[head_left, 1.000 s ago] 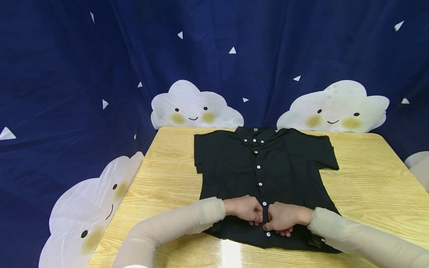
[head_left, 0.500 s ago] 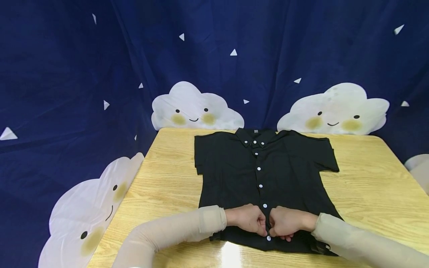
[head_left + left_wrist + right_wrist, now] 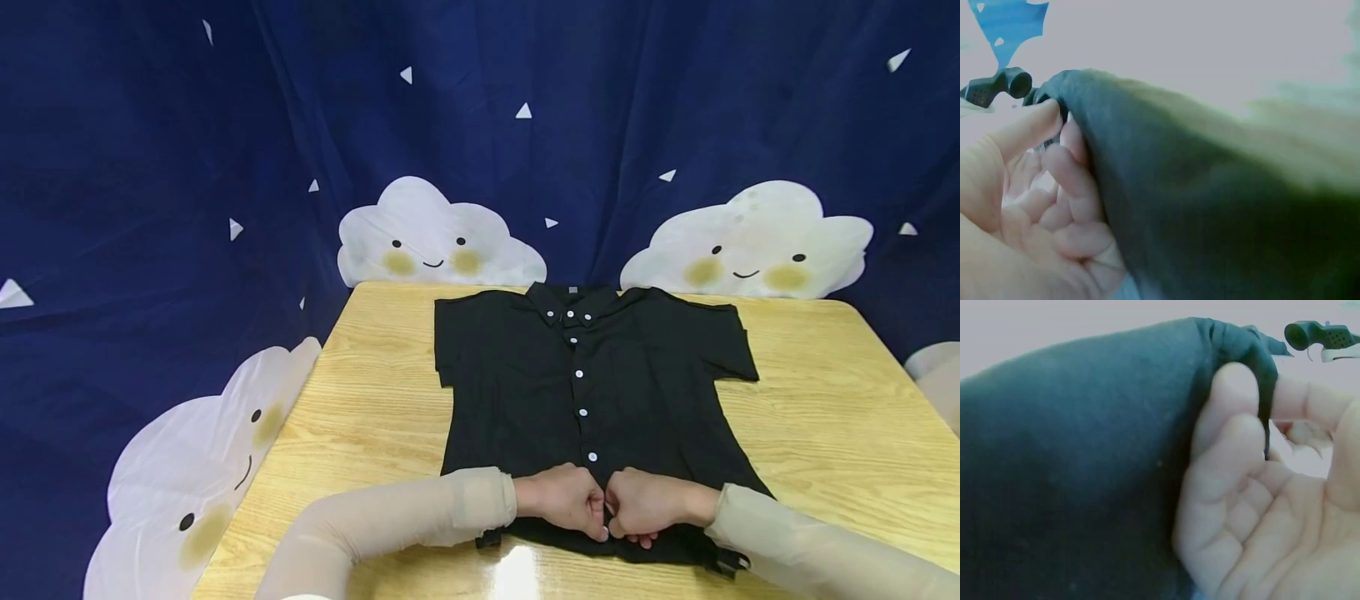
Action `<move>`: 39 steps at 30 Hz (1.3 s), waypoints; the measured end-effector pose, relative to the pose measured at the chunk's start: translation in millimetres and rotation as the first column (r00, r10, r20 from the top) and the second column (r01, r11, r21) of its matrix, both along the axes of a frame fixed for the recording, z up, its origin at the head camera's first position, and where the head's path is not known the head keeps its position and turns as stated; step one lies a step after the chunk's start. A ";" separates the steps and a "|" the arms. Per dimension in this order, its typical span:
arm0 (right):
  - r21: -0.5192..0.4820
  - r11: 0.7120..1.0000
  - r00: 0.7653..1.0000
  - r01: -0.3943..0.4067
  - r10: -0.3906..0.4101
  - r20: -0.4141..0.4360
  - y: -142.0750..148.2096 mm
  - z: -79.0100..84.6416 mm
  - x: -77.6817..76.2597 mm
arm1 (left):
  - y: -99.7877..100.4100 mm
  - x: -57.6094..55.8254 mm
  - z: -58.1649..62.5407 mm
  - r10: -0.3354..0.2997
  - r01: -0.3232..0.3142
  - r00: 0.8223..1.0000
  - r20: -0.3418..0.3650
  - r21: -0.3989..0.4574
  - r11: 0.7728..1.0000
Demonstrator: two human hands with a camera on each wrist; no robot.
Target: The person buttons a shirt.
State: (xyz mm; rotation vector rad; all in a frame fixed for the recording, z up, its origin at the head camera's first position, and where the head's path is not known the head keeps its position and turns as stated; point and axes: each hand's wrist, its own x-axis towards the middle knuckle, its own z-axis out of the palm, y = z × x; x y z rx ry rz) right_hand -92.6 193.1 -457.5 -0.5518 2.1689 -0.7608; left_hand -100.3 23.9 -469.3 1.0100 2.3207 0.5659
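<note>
A black short-sleeved button-up shirt (image 3: 517,392) lies front up, its collar at the far side. White buttons run down its front, one button (image 3: 592,457) showing just above the hands. My left hand (image 3: 567,500) pinches the front placket near the hem, knuckles curled. The lowest button (image 3: 604,533) shows at its thumb. Facing it, my right hand (image 3: 651,502) grips the other side of the placket, the two hands almost meeting. In the left wrist view, dark cloth (image 3: 1166,181) rises to the thumb and finger; in the right wrist view, bunched cloth (image 3: 1229,340) sits at the fingertips.
The shirt rests on a light wooden table (image 3: 375,375). Behind and to the left hangs a dark blue curtain (image 3: 465,100) with smiling white clouds (image 3: 442,233). Pale sleeves (image 3: 405,508) cover both forearms.
Both hands have shifted down the placket towards the hem and closer together. The lowest button, earlier below the hands, now sits at the left thumb. The collar and sleeves stay put.
</note>
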 end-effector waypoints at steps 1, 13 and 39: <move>0.000 1.000 1.000 -0.001 0.001 -0.003 0.4 -0.5 0.1 | 0.5 1.2 -0.1 0.019 -0.020 1.000 -0.006 -0.004 1.000; -0.079 0.990 0.993 0.116 -0.112 0.046 2.3 -4.3 6.6 | 1.4 10.6 -3.2 0.055 -0.056 0.995 -0.085 -0.008 0.998; -0.255 0.925 0.932 0.282 -0.201 0.302 12.3 -9.2 7.1 | -1.5 10.8 -7.2 0.286 -0.408 0.808 0.515 0.140 0.902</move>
